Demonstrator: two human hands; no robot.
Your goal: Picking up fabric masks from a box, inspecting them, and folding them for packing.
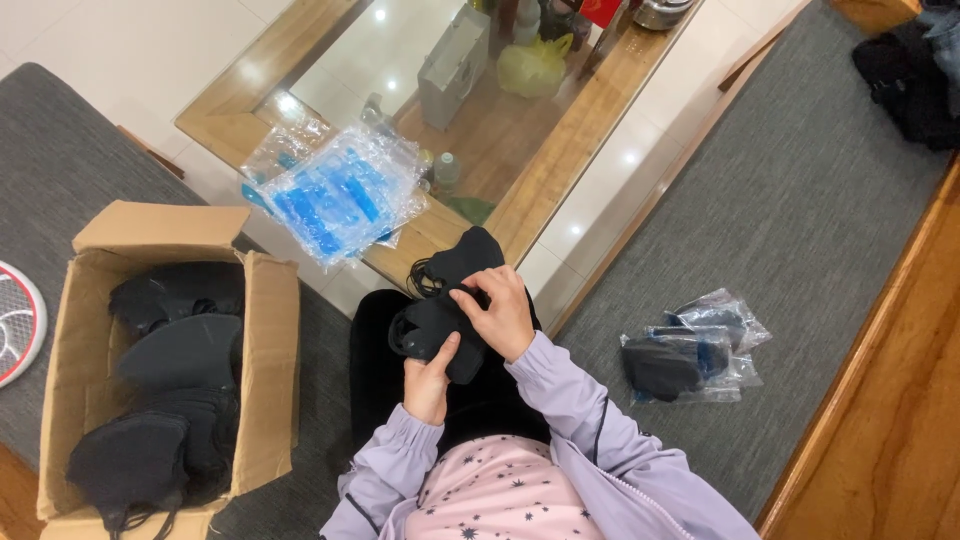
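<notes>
**Both hands closed on a stack of black masks above the lap**

While the person sits on a grey sofa cushion (800, 220), both hands grip a small stack of black fabric face masks (445, 300) held over the lap. The left hand (430, 380) grasps the stack from below, thumb pressed up against its near end. The right hand (503, 312) lies over the top, fingers curled down on the upper mask, so it is the nearer hand to the far end. The stack's long axis runs away from the body, tilted toward the upper right, with thin ear loops hanging off its left edge.

To the person's left stands an open brown cardboard box (265, 360) filled with more black masks (175, 390). Ahead, a heap of clear plastic sleeves with blue printing (335, 195) rests on the corner of a glass-topped wooden table (570, 140). On the cushion to the right, well apart from the hands, lie a few bagged black masks (690, 350).
</notes>
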